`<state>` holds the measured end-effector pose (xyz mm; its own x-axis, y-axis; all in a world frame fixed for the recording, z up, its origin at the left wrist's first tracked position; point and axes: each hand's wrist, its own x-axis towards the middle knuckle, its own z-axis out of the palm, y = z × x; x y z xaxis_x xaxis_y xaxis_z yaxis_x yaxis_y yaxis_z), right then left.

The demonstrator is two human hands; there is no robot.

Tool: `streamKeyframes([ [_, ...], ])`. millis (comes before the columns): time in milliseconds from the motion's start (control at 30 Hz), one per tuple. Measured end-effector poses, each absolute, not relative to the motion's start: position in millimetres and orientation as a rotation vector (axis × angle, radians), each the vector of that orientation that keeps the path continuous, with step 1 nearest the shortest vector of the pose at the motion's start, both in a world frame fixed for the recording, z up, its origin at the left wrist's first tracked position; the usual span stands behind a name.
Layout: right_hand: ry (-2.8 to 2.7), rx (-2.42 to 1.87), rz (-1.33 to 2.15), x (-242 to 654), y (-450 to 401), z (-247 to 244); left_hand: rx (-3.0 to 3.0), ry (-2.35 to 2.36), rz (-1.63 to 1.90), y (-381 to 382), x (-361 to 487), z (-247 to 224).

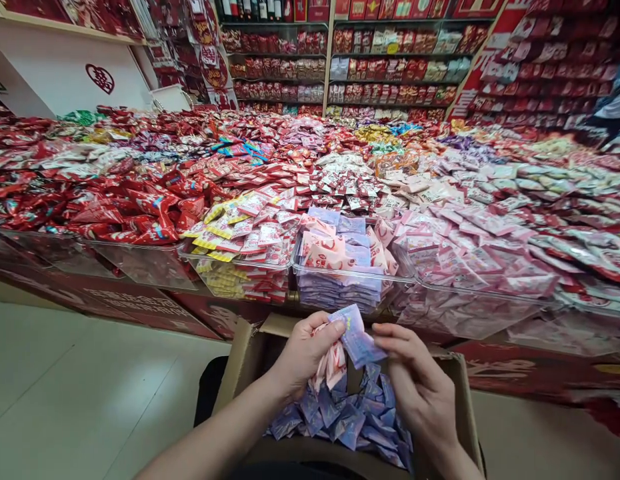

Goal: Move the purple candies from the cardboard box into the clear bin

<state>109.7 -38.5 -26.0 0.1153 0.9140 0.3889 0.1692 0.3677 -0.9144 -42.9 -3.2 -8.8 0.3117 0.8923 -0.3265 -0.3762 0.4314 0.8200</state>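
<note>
Through the head view I have my left hand (307,352) closed, thumb over fingers, on several pink packets (333,367) and the left edge of one lilac packet (359,339). That lilac packet spans the gap between my hands. My right hand (424,390) is half open, fingertips at the packet's lower right corner; I cannot tell whether they pinch it. I judge it best to keep the left thumb light, hold the wrapper by its crimped edge and square the pieces without crushing them.

Directly below both hands, loose lilac packets (347,423) lie in a cardboard box (466,393). Its right wall stands just outside my right wrist, its left wall beneath my left forearm, so sideways room is tight. Ahead of my fingers, the clear bin (353,272) presents a raised front rim; the air above the box looks freer.
</note>
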Motion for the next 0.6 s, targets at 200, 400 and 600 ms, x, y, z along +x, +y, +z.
streamKeyframes([
  [200, -0.994, -1.15, 1.341, 98.3, -30.8, -27.4, 0.975, 0.948, 0.97, -8.0, -40.8, -13.6],
  [400, -0.864, -1.157, 1.369, 83.1, -36.9, -30.7, 1.111, 1.038, 1.072, -19.2, -39.3, -17.8],
  [600, -1.529, -1.374, 0.755, 128.2, -8.7, 33.4, 1.12, 1.05, 1.15, -20.0, -54.3, -24.7],
])
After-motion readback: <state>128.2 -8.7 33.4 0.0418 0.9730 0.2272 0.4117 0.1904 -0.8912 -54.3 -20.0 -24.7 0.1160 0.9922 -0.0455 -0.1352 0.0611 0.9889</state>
